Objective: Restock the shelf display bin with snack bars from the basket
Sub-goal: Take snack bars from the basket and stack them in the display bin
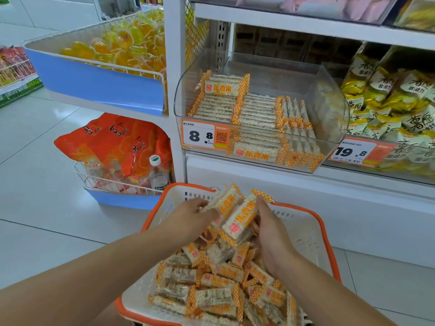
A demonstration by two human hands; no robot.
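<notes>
head | snack bars (pixel 235 215) above basket (pixel 306 222) | left grip (pixel 190 220), right grip (pixel 270 229) both clamped on them

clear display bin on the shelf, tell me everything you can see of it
The clear display bin looks like transparent plastic, open-topped with rounded corners and a low front. It sits on the white shelf, between a wire basket and yellow snack bags. Snack bars fill its left and middle; the right is bare. An orange 8.8 price tag fronts it.

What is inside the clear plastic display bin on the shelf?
Neat rows of orange-checked wrapped snack bars fill the clear plastic bin's left and front; the back right is bare. Lower layers are covered.
</notes>
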